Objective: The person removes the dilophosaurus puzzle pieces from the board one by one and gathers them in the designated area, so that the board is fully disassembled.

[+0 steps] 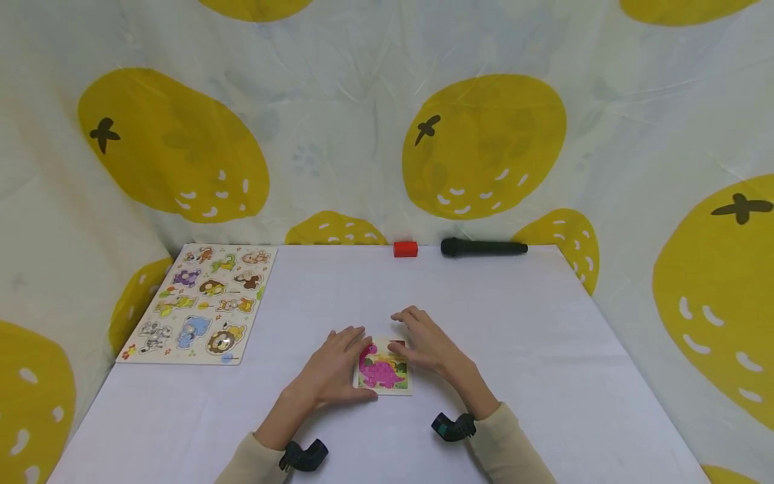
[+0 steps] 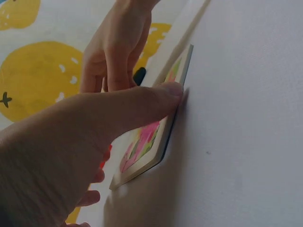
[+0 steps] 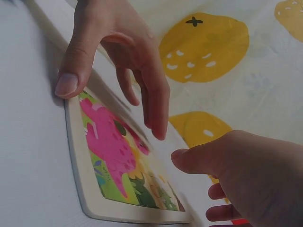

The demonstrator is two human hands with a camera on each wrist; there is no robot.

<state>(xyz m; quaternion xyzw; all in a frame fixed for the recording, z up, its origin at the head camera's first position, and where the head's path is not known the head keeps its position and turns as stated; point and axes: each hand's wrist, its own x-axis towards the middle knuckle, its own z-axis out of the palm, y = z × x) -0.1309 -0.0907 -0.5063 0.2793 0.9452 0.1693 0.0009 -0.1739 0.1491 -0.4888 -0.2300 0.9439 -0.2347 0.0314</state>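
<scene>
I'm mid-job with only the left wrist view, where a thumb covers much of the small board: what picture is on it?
Observer: In the head and right wrist views, the small board shows a pink dinosaur.
Operator: Got it. What lies to the left of the hands on the table? My view doesn't reach there.
Observer: A larger board with cartoon animals lies there, per the head view.
Operator: And along the far edge, past the hands?
Observer: The head view shows a black microphone lying with its thick end towards a red block.
</scene>
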